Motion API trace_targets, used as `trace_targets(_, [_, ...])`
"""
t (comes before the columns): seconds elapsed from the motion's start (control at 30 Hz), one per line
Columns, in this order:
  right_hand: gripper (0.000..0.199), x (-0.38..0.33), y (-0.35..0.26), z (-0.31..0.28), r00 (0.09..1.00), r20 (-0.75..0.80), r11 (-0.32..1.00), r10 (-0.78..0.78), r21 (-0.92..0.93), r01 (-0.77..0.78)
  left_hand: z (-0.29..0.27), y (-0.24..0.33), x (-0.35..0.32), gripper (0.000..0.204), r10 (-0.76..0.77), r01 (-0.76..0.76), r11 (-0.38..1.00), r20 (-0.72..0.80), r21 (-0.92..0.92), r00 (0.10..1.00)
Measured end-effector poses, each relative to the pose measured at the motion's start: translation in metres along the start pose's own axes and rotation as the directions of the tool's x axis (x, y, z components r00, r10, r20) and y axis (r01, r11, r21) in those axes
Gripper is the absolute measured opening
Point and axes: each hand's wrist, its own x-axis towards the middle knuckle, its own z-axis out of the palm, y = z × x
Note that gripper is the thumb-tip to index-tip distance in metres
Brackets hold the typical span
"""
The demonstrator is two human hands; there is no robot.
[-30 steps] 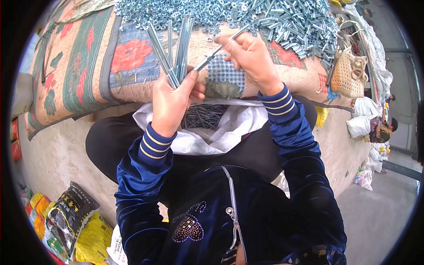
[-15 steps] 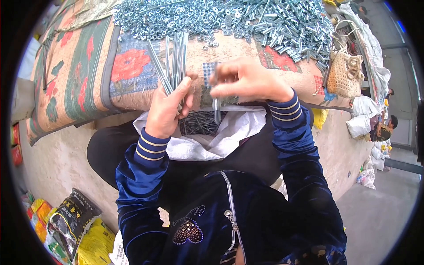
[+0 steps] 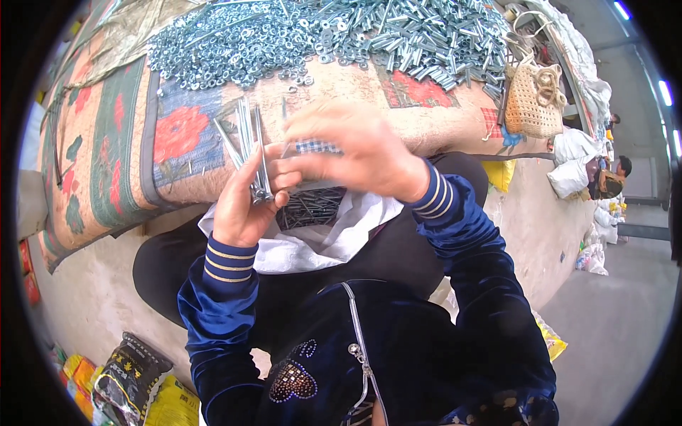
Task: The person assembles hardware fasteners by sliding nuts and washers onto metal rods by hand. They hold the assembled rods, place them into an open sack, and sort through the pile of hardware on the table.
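My left hand (image 3: 245, 202) is closed round a small bunch of long, thin silvery bolts (image 3: 246, 135), their shafts fanning upward and their heads low near the palm. Close beside it, to the right, my right hand (image 3: 355, 145) is smeared by motion. Its fingertips come together by a slim upright bolt (image 3: 285, 108), which they seem to pinch. Below both hands, a white woven sack (image 3: 298, 252) lies open in my lap. Dark metal bolts (image 3: 309, 209) fill the part of it that shows.
A patterned quilt (image 3: 128, 142) covers the work surface ahead. On it lie heaps of nuts and washers (image 3: 234, 46) and metal sleeves (image 3: 440, 42). At right hangs a woven straw bag (image 3: 533, 99). Black and yellow sacks (image 3: 131, 376) stand lower left; people sit far right.
My right hand has moved left from above the sack to the bunch in my left hand. The bolt it held over the sack no longer shows there. The view has shifted slightly.
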Motion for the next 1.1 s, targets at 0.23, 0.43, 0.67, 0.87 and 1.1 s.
trace_targets(0.23, [0.032,-0.027,0.127,-0.061,0.741,-0.304,0.338,0.598,-0.743,-0.578,-0.013,-0.002,0.004,0.029,-0.111,0.108,0.994,0.143,0.027,0.983])
trace_targets(0.43, [0.031,-0.021,0.122,-0.046,0.671,-0.112,0.625,0.733,-0.279,-0.729,-0.013,0.0,0.001,0.031,-0.071,0.042,0.98,0.148,0.193,0.986])
trace_targets(0.67, [0.035,-0.011,0.064,-0.005,0.604,0.195,0.326,0.773,0.695,-0.641,-0.003,-0.001,-0.004,0.032,-0.073,-0.002,0.931,0.193,0.366,0.979])
trace_targets(0.87, [0.03,-0.015,0.06,-0.001,0.584,0.221,0.228,0.781,0.77,-0.596,-0.006,0.001,-0.002,0.032,-0.041,-0.044,0.932,0.225,0.36,0.974])
trace_targets(1.1, [0.019,-0.013,0.021,0.034,0.726,0.31,0.495,0.614,0.566,-0.66,-0.007,0.002,-0.003,0.037,0.089,-0.104,0.979,0.095,0.175,0.992])
